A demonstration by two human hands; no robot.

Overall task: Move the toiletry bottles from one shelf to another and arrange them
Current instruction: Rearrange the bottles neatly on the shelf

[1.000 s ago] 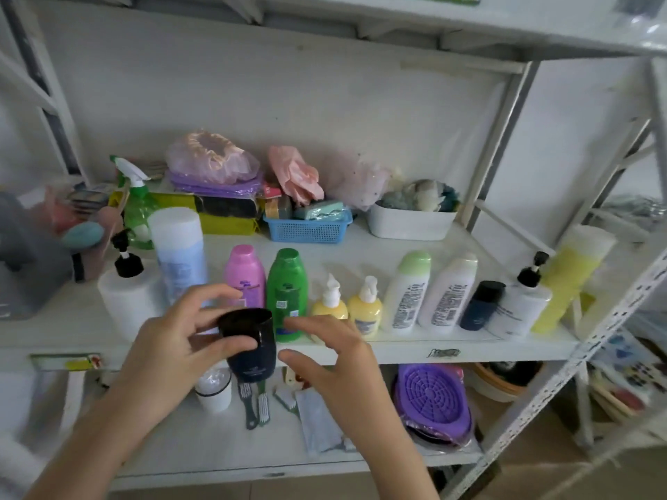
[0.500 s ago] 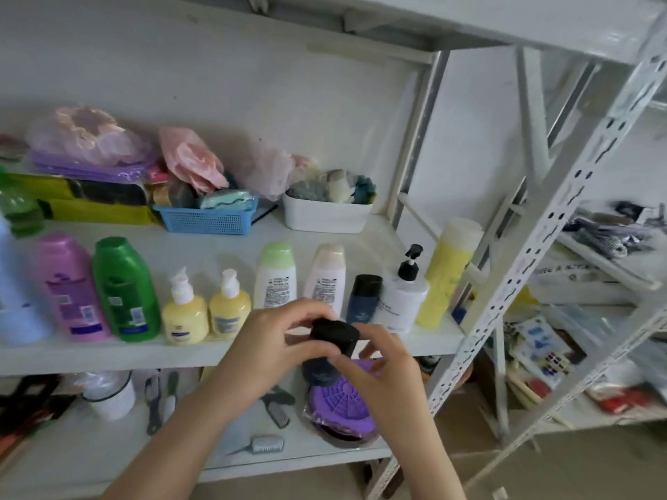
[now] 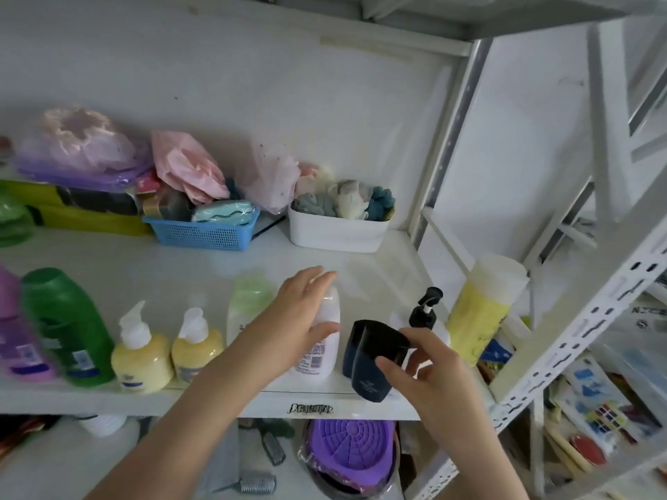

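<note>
A white-painted metal shelving rack (image 3: pixel 252 404) stands against a plain white wall (image 3: pixel 223 84), lit by soft, even daylight. Its perforated white corner upright (image 3: pixel 577 341) slants across the right, another white shelf board (image 3: pixel 505 12) spanning overhead.

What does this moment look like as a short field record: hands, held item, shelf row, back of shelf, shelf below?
left hand: open, around the white bottle in the row
right hand: gripping the dark navy bottle, tilted, at the shelf's front edge
shelf row: green bottle, two yellow pump bottles, black-pump bottle, tall yellow bottle
back of shelf: blue basket, white bin
shelf below: purple round item
</note>
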